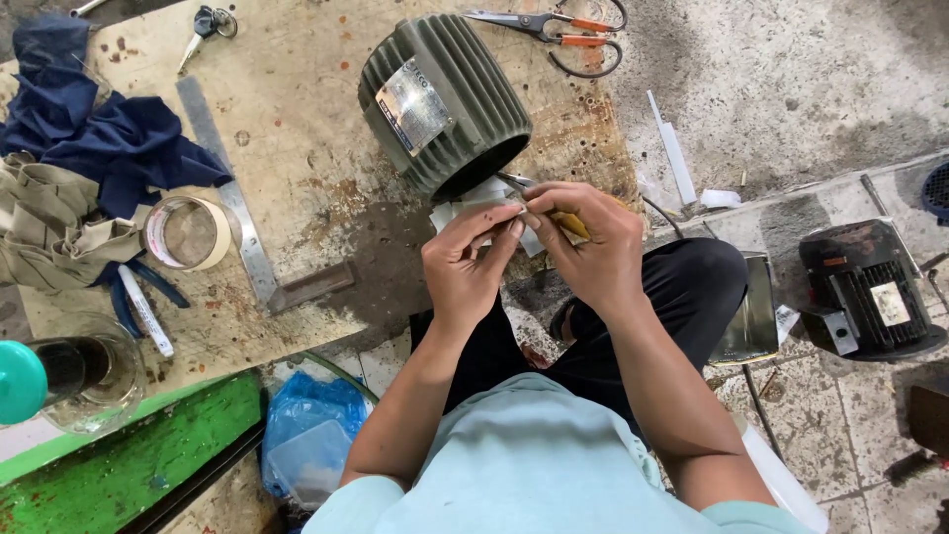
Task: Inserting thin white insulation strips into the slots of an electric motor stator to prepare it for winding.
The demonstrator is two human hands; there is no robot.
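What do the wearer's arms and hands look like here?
Both arms are bare from above the elbow down. Left hand and right hand have no gloves, rings or watch visible. Short pale blue-green sleeves show at the bottom edge. Fingers are bare.

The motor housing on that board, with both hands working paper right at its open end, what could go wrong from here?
The motor housing lies on its ribbed side near the board's edge, so it might roll if bumped. The right hand holds a thin tool close to the left hand's fingers, so a slip could jab them. The small white paper pieces are pinched loosely and could tear or drop.
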